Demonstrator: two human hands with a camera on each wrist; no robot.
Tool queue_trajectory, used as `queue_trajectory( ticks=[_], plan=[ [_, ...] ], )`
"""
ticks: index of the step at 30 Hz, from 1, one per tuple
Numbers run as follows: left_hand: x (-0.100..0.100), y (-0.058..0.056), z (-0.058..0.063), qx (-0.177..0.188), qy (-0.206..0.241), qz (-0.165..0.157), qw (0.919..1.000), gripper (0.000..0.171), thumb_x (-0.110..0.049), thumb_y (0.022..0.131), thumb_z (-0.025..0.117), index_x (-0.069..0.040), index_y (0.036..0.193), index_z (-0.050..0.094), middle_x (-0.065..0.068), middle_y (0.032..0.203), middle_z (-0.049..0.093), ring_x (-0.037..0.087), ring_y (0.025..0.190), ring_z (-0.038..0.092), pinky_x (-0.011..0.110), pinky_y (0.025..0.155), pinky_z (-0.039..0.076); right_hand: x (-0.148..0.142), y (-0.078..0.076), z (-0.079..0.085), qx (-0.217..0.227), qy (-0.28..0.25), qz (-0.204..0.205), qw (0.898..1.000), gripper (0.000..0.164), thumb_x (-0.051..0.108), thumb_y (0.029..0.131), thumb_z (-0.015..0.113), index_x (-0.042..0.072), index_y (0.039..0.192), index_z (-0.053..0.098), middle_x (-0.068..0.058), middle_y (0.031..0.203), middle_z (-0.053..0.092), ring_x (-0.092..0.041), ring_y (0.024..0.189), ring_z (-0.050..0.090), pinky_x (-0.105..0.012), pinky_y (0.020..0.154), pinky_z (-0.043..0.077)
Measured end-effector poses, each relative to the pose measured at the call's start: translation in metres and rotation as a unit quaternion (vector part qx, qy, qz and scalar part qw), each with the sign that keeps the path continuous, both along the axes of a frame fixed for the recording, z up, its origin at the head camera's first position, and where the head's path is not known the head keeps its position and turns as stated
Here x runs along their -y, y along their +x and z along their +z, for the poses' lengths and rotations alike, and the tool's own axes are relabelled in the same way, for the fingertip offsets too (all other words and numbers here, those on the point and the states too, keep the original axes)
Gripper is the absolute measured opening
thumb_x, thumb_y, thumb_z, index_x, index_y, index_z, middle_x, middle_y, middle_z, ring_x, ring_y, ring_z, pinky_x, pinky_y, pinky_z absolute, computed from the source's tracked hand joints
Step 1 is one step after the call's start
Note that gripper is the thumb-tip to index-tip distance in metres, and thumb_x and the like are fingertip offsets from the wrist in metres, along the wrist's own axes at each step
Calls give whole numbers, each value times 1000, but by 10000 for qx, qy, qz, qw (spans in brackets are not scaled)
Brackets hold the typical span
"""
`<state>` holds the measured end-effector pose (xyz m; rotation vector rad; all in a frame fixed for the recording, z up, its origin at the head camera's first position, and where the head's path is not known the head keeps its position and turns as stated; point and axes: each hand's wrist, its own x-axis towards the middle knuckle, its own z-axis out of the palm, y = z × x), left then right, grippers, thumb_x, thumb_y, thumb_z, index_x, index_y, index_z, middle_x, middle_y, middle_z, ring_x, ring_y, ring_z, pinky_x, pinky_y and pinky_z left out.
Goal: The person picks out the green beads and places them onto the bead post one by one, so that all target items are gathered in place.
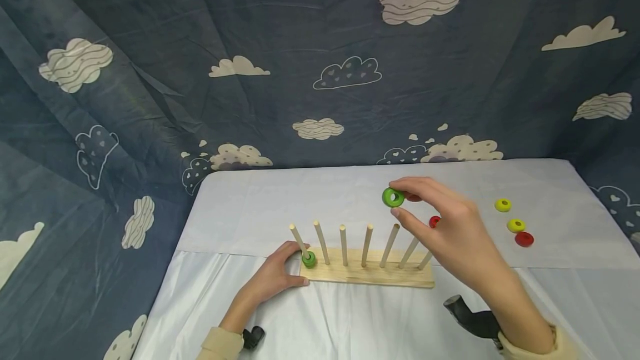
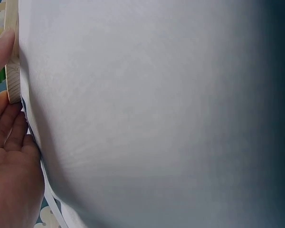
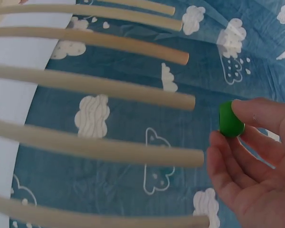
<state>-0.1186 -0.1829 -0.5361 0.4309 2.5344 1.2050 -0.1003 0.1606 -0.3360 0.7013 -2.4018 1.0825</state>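
A wooden peg board (image 1: 370,276) with a row of several upright pegs lies on the white cloth. My left hand (image 1: 272,275) holds its left end, thumb at the front edge and fingers behind; the left wrist view catches the board's end (image 2: 14,88) between thumb and fingers. Around the foot of the leftmost peg sits a green ring (image 1: 309,261). Thumb and fingertips of my right hand (image 1: 457,232) pinch another green ring (image 1: 386,198), raised above the board with its hole facing the head camera. In the right wrist view this ring (image 3: 231,121) is beyond the peg tips.
Two yellow rings (image 1: 503,205) and a red disc-like piece (image 1: 524,239) lie at the right of the table. A red ring (image 1: 434,220) is partly hidden behind my right hand. A dark cloud-patterned curtain (image 1: 280,104) hangs behind the white table cloth (image 1: 250,204).
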Motion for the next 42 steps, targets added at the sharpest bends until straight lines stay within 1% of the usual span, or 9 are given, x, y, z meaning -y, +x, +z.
queue_trajectory(
  ticks=[4, 11, 19, 24, 28, 33, 38, 42],
  plan=[
    [1, 0, -1, 2, -8, 2, 10000, 74, -27, 74, 87, -23, 139, 54, -10, 135, 51, 21, 138, 37, 51, 113, 28, 9, -2, 1, -14, -10, 175, 9998, 51, 1, 77, 82, 15, 123, 66, 9, 115, 65, -9, 99, 59, -15, 87, 46],
    [1, 0, -2, -5, 40, -35, 10000, 74, -29, 75, 87, -22, 140, 53, -10, 136, 51, 23, 139, 36, 52, 113, 28, 21, -2, 5, 32, 45, 345, 9994, 46, 8, 79, 83, 15, 121, 66, 10, 114, 64, -10, 100, 60, -22, 87, 49],
    [1, 0, -2, -13, -5, -31, 10000, 73, -29, 75, 87, -23, 139, 53, -10, 136, 51, 23, 139, 36, 52, 113, 29, 36, -6, 10, 326, 38, 726, 9968, 43, 9, 82, 81, 18, 121, 66, 11, 117, 64, -6, 104, 61, -29, 87, 54],
    [0, 0, -1, 72, 12, 33, 10000, 72, -29, 74, 86, -23, 139, 54, -10, 137, 51, 24, 139, 37, 52, 113, 28, 44, -10, 9, 397, -93, 1018, 9940, 41, 9, 85, 77, 20, 122, 66, 12, 120, 62, -6, 109, 59, -30, 90, 52],
    [0, 0, -1, 62, -33, 38, 10000, 72, -28, 74, 86, -24, 138, 54, -10, 136, 51, 23, 138, 38, 51, 113, 30, 50, -13, 7, 449, -168, 1246, 9910, 38, 8, 86, 75, 20, 121, 66, 12, 119, 62, -6, 105, 59, -28, 88, 51],
    [1, 0, 0, 25, -28, -4, 10000, 72, -25, 74, 86, -21, 139, 54, -9, 135, 52, 21, 137, 38, 49, 113, 30, 57, -17, 7, 494, -267, 1493, 9872, 37, 8, 87, 74, 20, 121, 66, 13, 119, 61, -7, 102, 59, -28, 88, 51],
    [1, 0, 1, 31, 17, -18, 10000, 72, -24, 75, 86, -20, 139, 54, -9, 136, 51, 21, 137, 38, 48, 113, 30, 65, -22, 8, 502, -228, 1708, 9838, 36, 7, 87, 74, 19, 121, 66, 13, 118, 61, -7, 101, 58, -26, 89, 50],
    [1, 0, 1, -10, 81, -47, 10000, 72, -23, 75, 86, -19, 139, 54, -8, 135, 52, 20, 136, 40, 48, 113, 31, 71, -25, 8, 605, -149, 1921, 9794, 37, 5, 87, 74, 17, 121, 65, 13, 117, 62, -6, 102, 58, -27, 90, 50]
  ],
)
